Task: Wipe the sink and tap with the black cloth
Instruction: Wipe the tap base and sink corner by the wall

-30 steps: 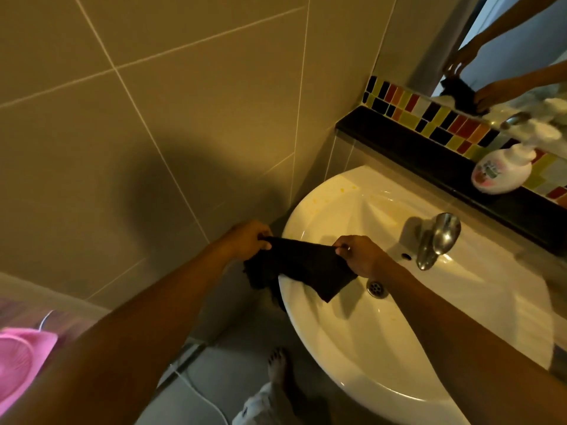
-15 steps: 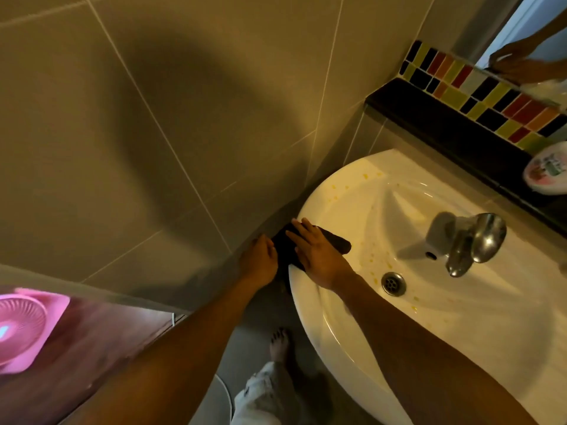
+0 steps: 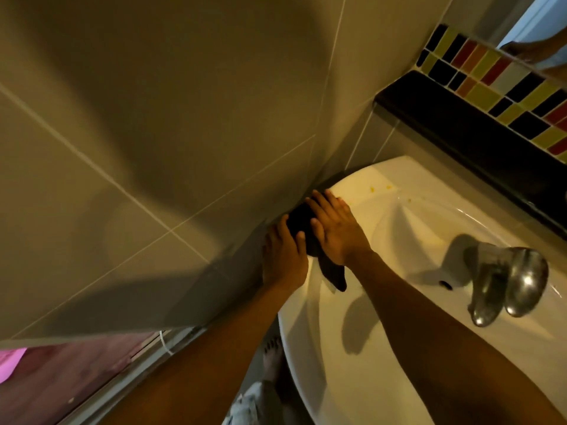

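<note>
The black cloth (image 3: 302,220) lies on the left rim of the white sink (image 3: 408,204), close to the tiled wall. My right hand (image 3: 336,230) presses flat on the cloth, fingers spread toward the back corner. My left hand (image 3: 283,256) rests at the rim's outer edge, its thumb and fingers on the cloth's left side. A tail of the cloth hangs into the basin below my right wrist. The chrome tap (image 3: 509,280) stands at the right, apart from both hands. Small yellow specks dot the back rim.
A black ledge (image 3: 454,124) with coloured mosaic tiles (image 3: 491,87) runs behind the sink. Beige wall tiles (image 3: 153,133) close off the left side. My bare foot (image 3: 271,360) stands on the floor under the rim. Something pink (image 3: 10,360) shows at the far left.
Both hands slid the cloth along the left rim toward the back corner. One second ago the cloth was stretched between both hands; now it lies pressed flat on the rim.
</note>
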The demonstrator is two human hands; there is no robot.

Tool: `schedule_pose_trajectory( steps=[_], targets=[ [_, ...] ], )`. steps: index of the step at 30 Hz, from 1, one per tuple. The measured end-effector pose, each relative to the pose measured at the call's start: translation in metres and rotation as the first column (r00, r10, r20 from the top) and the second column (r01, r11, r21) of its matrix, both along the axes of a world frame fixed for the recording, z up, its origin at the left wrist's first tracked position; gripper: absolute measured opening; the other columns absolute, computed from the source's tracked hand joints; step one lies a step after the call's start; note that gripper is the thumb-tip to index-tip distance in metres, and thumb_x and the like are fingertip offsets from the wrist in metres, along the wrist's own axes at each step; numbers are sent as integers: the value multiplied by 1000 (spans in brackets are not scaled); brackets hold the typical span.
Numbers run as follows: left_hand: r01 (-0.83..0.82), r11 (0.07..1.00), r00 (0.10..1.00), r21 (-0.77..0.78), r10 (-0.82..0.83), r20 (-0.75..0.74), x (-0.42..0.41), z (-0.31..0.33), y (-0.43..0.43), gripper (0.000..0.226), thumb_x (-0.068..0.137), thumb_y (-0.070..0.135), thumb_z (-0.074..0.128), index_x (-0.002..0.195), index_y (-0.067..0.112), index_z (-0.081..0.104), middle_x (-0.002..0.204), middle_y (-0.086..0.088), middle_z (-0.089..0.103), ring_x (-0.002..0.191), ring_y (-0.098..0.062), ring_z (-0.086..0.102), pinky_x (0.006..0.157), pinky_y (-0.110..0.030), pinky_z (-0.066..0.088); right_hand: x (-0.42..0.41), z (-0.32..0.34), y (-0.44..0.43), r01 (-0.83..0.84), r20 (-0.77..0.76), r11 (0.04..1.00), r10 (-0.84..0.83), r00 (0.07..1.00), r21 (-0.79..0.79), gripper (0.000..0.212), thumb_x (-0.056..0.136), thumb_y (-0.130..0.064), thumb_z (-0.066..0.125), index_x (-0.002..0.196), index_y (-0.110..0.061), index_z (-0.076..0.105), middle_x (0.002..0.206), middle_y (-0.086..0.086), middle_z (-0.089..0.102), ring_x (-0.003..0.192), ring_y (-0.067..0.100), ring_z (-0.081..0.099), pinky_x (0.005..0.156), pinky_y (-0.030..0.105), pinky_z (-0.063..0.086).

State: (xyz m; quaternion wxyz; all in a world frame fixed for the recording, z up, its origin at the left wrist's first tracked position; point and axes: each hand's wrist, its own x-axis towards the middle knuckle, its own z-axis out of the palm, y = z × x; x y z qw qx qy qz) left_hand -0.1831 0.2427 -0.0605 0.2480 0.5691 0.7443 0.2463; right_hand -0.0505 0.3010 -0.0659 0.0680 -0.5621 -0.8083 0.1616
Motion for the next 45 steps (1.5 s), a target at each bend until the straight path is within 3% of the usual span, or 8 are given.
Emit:
schedule_pose_trajectory(
  steps=[9, 15, 19, 24, 28, 33, 38, 45],
  targets=[
    [155, 987, 958, -44, -161, -238, 24, -17, 23, 58, 98, 45, 32, 149, 18, 22, 146, -13, 40, 123, -30, 49, 94, -40, 44, 65, 0, 57, 181, 134, 982, -188, 973, 61, 54, 101, -41, 16, 152, -23, 9, 161, 1, 7, 148, 19, -3, 120, 37, -1],
    [141, 987, 928, -75, -158, -338, 26, -19, 22, 59, 98, 47, 26, 148, 14, 24, 143, -12, 46, 123, -30, 51, 94, -43, 48, 141, 4, 66, 547, 359, 835, -531, 767, 65, 58, 100, -41, 8, 151, -16, -6, 161, 5, -9, 147, 22, -13, 120, 45, -2],
    [125, 988, 915, -87, -149, -374, 30, -19, 24, 60, 98, 47, 26, 147, 14, 26, 137, -12, 51, 117, -29, 55, 86, -40, 50, 99, -2, 70, 662, 171, 744, -666, 726, 85, 59, 101, -39, 13, 151, -10, 2, 161, 11, -3, 148, 24, -8, 121, 44, -2],
    [149, 987, 901, -60, -161, -402, 30, -20, 23, 54, 97, 43, 28, 138, 11, 41, 121, -13, 61, 93, -26, 64, 68, -34, 51, 18, -4, 49, 266, 105, 961, -274, 956, 79, 57, 98, -45, 9, 151, -24, 13, 161, 4, 10, 148, 28, -2, 119, 47, -7],
    [172, 979, 908, -110, -201, -368, 30, -19, 24, 56, 99, 44, 22, 146, 14, 26, 139, -13, 48, 115, -30, 56, 84, -36, 50, 25, 2, 39, -45, 99, 998, 40, 994, 48, 59, 96, -52, 8, 148, -31, 27, 158, -2, 23, 148, 28, 2, 119, 47, -5],
    [139, 986, 928, -91, -162, -337, 31, -18, 24, 57, 98, 44, 29, 145, 11, 29, 134, -17, 51, 105, -33, 59, 80, -41, 49, 81, 9, 70, 222, 191, 975, -216, 958, -11, 57, 100, -46, 16, 152, -24, 7, 162, 2, 3, 148, 23, -6, 121, 42, 0],
    [147, 986, 923, -79, -166, -347, 29, -17, 22, 57, 98, 44, 31, 142, 8, 34, 131, -20, 54, 104, -36, 60, 77, -42, 52, 146, 9, 58, 460, 491, 886, -374, 787, -61, 65, 100, -44, 18, 150, -18, -12, 158, 8, -20, 145, 26, -18, 120, 44, -5],
    [134, 984, 939, -118, -165, -303, 33, -14, 23, 57, 99, 41, 30, 145, 7, 27, 138, -22, 45, 114, -40, 53, 89, -48, 46, 136, 20, -9, 606, 418, 789, -518, 746, -104, 66, 100, -37, 23, 149, 0, -2, 159, 20, -8, 147, 37, -3, 118, 49, 11]
  ],
)
